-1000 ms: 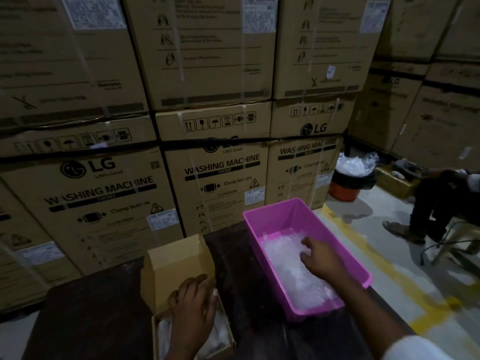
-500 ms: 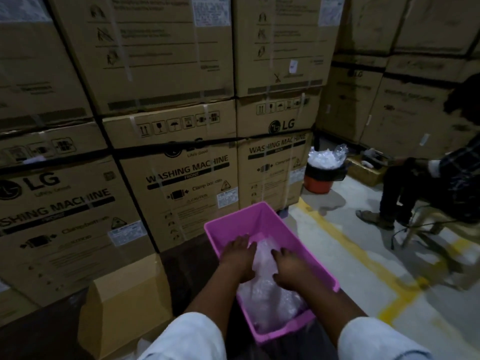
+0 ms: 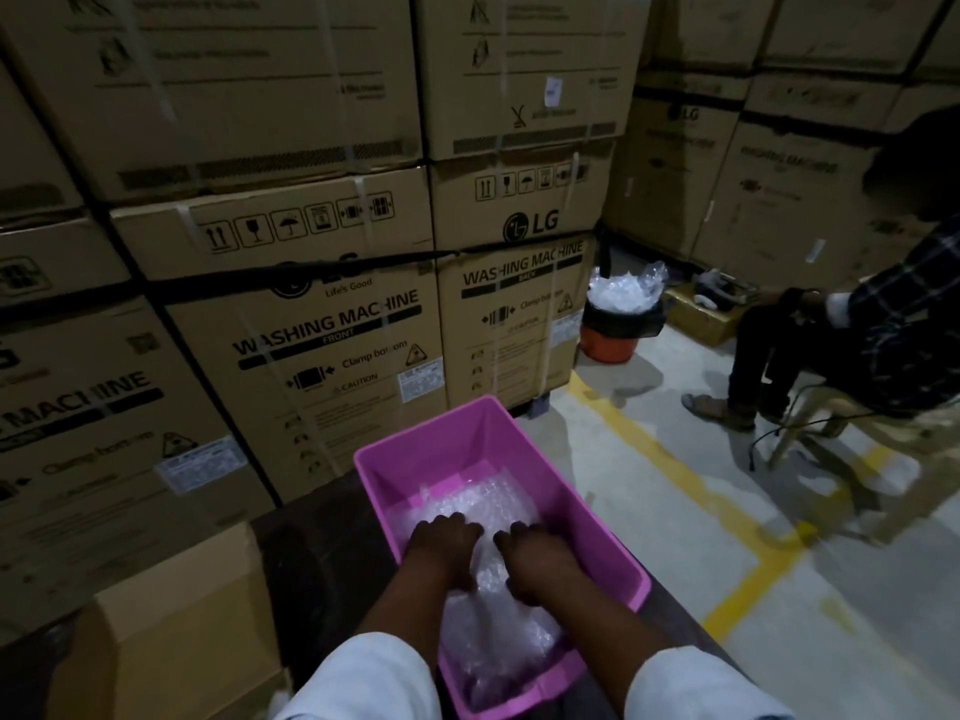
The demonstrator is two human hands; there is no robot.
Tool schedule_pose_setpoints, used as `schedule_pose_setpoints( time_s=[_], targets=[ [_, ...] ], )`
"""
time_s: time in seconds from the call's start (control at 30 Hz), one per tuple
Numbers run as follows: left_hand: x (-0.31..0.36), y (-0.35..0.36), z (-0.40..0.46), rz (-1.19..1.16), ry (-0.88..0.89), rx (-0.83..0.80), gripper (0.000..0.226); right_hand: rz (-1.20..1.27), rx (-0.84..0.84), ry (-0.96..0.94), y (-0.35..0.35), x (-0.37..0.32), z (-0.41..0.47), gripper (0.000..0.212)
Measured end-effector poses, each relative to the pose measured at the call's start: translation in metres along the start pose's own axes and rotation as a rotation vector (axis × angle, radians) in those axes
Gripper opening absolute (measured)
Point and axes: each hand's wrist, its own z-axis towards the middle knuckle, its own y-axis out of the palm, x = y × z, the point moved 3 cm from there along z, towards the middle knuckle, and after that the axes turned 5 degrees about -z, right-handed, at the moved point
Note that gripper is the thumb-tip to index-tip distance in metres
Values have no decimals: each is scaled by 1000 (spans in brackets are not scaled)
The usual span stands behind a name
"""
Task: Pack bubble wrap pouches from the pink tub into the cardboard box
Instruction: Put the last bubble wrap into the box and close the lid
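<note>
The pink tub (image 3: 452, 449) stands on a dark table (image 3: 322, 553) in front of me, with clear bubble wrap pouches (image 3: 483, 506) piled inside. Both of my hands are in the tub, side by side on the pile. My left hand (image 3: 441, 550) and my right hand (image 3: 540, 561) have their fingers curled down into the wrap, gripping a bunch of pouches that bulges up between them. The cardboard box (image 3: 182, 641) sits at the lower left with a flap raised. Its inside is hidden from view.
Tall stacks of washing machine cartons (image 3: 332, 330) wall off the table's far side. On the right a person (image 3: 857, 324) sits on a chair. An orange bucket (image 3: 608, 340) holds plastic wrap. A yellow line (image 3: 675, 470) runs across the concrete floor.
My left hand left the cardboard box and joined my right hand in the pink tub. Both hands then sank lower into the pouches, and the view swung right.
</note>
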Motion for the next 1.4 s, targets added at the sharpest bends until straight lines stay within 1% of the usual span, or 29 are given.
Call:
schedule_pose_setpoints(
  time_s=[0.1, 0.17, 0.23, 0.37, 0.43, 0.5, 0.57, 0.6, 0.7, 0.73, 0.77, 0.83, 0.93, 1.0, 1.07, 1.1, 1.13, 1.2, 1.23, 1.27, 1.3, 1.33, 1.4],
  targets=[
    [-4, -7, 1, -130, -7, 48, 54, 10, 28, -1, -6, 1, 4, 39],
    [-9, -10, 2, -259, -30, 103, 39, 74, 36, 18, -8, 4, 6, 35],
    [-14, -11, 2, -400, -72, 137, 34, 159, 46, 40, -8, 7, 8, 31],
    [-19, -14, 3, -543, -133, 172, 36, 341, 92, 87, -11, 7, 8, 25],
    [-21, -18, 2, -602, -144, 172, 27, 469, 94, 112, -14, 7, 9, 23],
    [-22, -25, 0, -639, -142, 187, 18, 574, 75, 122, -21, 10, 9, 14],
    [-23, -35, -5, -684, -130, 237, 11, 758, 24, 143, -27, 15, 9, 18],
    [-24, -41, -7, -700, -108, 263, 13, 917, -3, 158, -32, 17, 8, 21],
    [-27, -56, -16, -749, -17, 321, 26, 1465, -76, 224, -42, 26, 2, 20],
    [-29, -60, -20, -760, 5, 325, 26, 1568, -85, 225, -43, 28, 1, 27],
    [-32, -62, -24, -766, 11, 313, 25, 1605, -98, 212, -45, 30, -1, 35],
    [-35, -66, -31, -790, 15, 281, 30, 1540, -45, 203, -53, 32, -6, 44],
    [-39, -74, -47, -925, -58, 222, 70, 1464, 107, 154, -72, 37, -15, 41],
    [-43, -83, -58, -969, -96, 206, 79, 1484, 139, 81, -80, 39, -21, 44],
    [-46, -93, -71, -977, -105, 169, 77, 1568, 130, -23, -87, 41, -29, 45],
    [-47, -98, -80, -984, -89, 149, 72, 1620, 128, -80, -90, 42, -32, 47],
    [-47, -103, -89, -1040, -63, 113, 65, 1666, 114, -122, -95, 43, -37, 52],
    [-42, -112, -108, -1282, 10, 1, 36, 1750, 97, -194, -106, 44, -44, 63],
    [-39, -117, -116, -1384, 39, -28, 21, 1763, 93, -231, -114, 45, -49, 65],
    [-38, -123, -124, -1475, 47, -10, 13, 1750, 88, -259, -122, 46, -54, 64],
    [-39, -129, -128, -1535, 59, 26, 17, 1714, 85, -277, -130, 46, -59, 64],
    [-39, -136, -134, -1573, 70, 58, 26, 1656, 80, -292, -138, 45, -64, 65],
    [-39, -151, -145, -1547, 109, 63, 41, 1540, 79, -322, -156, 41, -75, 64]
  ],
)
